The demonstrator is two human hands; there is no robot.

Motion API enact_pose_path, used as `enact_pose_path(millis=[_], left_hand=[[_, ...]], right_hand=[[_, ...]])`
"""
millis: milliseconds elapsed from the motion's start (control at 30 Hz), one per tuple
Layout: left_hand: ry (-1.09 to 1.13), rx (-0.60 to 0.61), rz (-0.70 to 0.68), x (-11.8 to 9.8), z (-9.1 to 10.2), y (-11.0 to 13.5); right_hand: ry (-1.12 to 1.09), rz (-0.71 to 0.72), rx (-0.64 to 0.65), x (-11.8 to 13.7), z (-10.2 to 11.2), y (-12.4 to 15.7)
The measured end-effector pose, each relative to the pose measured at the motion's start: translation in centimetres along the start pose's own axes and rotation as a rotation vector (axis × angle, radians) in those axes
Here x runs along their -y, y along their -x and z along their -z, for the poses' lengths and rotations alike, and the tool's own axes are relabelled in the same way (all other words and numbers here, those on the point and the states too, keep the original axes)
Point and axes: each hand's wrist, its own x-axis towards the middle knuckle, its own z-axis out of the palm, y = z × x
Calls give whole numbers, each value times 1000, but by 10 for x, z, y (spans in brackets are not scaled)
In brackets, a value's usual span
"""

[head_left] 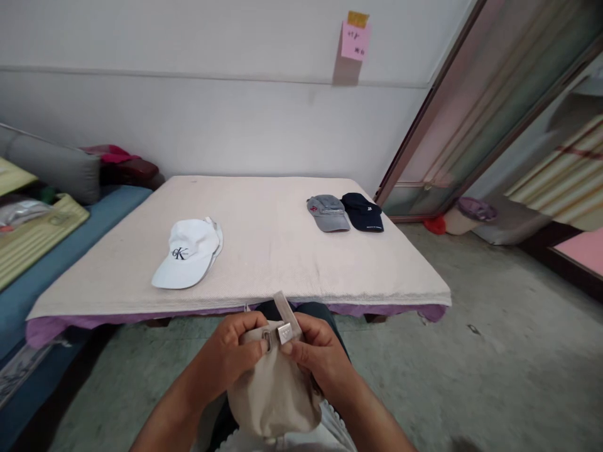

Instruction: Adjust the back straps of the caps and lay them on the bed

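Observation:
Over my lap is a beige cap [273, 402], its back strap and metal buckle facing up. My left hand [230, 348] pinches the cap's edge beside a small metal eyelet. With thumb and fingers, my right hand [320, 348] grips the strap at the silver buckle [284, 333]; the strap's loose end sticks up past it. On the table ahead, a white cap [188, 251] with dark letters lies at the left, another pale cap partly hidden behind it. A grey cap [328, 212] and a navy cap [362, 211] sit side by side at the right.
The low table [264, 251] has a cream cover with purple cloth under its front edge. A blue bed [113, 210] with a grey cushion [56, 160] adjoins it at left. A pink note [355, 41] hangs on the wall. A bin [464, 216] stands at right.

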Motion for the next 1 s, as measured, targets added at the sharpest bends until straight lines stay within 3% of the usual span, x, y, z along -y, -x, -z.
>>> enact_pose_path(millis=[433,1000], left_hand=[[5,-57,15,-5,-7,0],[78,-66,50,-5,-3,3]], right_hand=[[47,-5,-13,2,-1,0],[36,-10,7,5,-5,-1]])
